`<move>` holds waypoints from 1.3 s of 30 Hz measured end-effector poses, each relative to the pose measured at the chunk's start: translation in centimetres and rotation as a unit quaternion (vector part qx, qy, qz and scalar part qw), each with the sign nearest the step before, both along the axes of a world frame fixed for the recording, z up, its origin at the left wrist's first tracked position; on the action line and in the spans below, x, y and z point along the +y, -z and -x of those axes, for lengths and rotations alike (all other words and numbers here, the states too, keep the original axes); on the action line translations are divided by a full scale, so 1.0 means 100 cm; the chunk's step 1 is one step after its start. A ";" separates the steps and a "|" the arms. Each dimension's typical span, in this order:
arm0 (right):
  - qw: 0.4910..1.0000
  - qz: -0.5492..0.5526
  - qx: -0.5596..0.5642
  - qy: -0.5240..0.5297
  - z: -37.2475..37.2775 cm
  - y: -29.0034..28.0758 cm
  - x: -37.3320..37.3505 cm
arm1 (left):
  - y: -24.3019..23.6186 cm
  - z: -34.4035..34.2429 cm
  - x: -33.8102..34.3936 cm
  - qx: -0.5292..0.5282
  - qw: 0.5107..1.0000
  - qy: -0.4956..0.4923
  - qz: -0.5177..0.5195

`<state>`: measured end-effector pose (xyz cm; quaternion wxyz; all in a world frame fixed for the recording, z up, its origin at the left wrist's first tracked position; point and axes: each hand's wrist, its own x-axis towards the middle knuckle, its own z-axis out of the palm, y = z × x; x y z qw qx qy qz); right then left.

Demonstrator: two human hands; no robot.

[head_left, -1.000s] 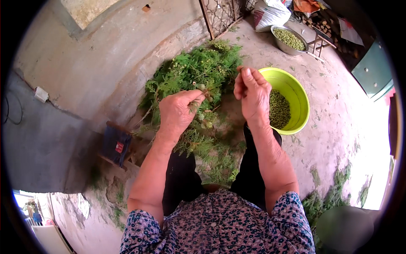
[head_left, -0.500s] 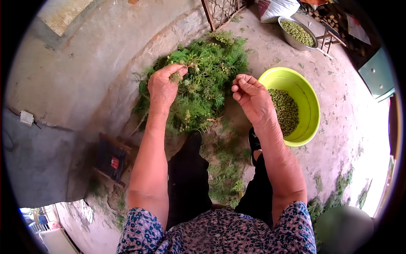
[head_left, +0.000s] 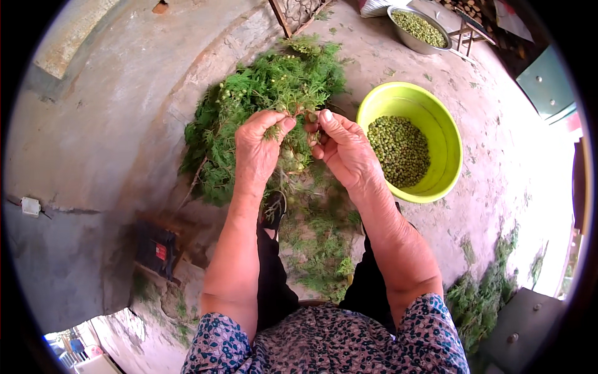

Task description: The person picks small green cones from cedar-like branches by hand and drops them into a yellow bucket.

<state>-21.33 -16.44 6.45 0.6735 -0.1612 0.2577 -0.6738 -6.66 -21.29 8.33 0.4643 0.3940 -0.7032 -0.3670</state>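
Observation:
My left hand (head_left: 259, 142) grips a leafy conifer sprig (head_left: 271, 131) bearing small pale green cones. Just right of it, my right hand (head_left: 339, 146) pinches the cones on that sprig between thumb and fingers, its other fingers curled. Behind both hands lies a pile of green conifer branches (head_left: 230, 93) with clusters of cones. Beside my right hand stands a lime-green plastic tub (head_left: 436, 111), partly filled with small round green cones (head_left: 400, 157).
A steel basin (head_left: 439, 47) of green cones sits at the back right by a rack (head_left: 467, 31) and stacked wood (head_left: 478, 14). A folded stool (head_left: 156, 249) is at left. Loose branches (head_left: 470, 299) litter the lower right floor. Walls edge the left.
Since half a second ago, my left hand has moved down and right and my right hand has moved left, bringing both together at the sprig. The view has shifted slightly.

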 end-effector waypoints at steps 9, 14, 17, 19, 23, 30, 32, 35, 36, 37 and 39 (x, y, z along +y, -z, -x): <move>0.991 -0.052 0.112 0.058 0.012 -0.005 0.010 | 0.015 0.024 0.021 0.176 0.965 0.077 -0.177; 0.992 -0.039 0.097 0.063 0.006 -0.004 0.010 | 0.010 0.034 0.028 0.269 0.924 0.064 -0.265; 0.994 -0.037 0.094 0.046 0.007 0.000 0.008 | 0.009 0.038 0.026 0.275 0.913 0.008 -0.300; 0.993 -0.044 0.093 0.053 0.006 -0.001 0.008 | 0.009 0.039 0.025 0.328 0.877 0.009 -0.352; 0.996 -0.030 0.082 0.009 0.010 -0.002 0.007 | 0.012 0.037 0.018 0.295 0.891 0.012 -0.344; 0.998 -0.032 0.045 -0.029 0.012 0.000 0.005 | 0.010 0.026 0.015 0.297 0.870 0.055 -0.390; 0.998 -0.035 0.041 -0.039 0.012 -0.001 0.005 | 0.008 0.026 0.015 0.302 0.868 0.055 -0.390; 0.997 -0.032 0.009 -0.067 0.015 0.002 0.003 | 0.008 0.023 0.011 0.328 0.842 0.066 -0.424; 0.996 -0.058 0.029 -0.055 0.015 0.000 0.003 | 0.013 0.020 0.008 0.339 0.833 0.078 -0.431; 0.996 -0.051 0.046 -0.056 0.021 0.003 0.003 | 0.005 0.025 0.009 0.315 0.846 0.044 -0.428; 0.994 -0.072 0.086 0.002 0.023 -0.003 0.001 | 0.012 0.014 -0.002 0.328 0.853 0.051 -0.402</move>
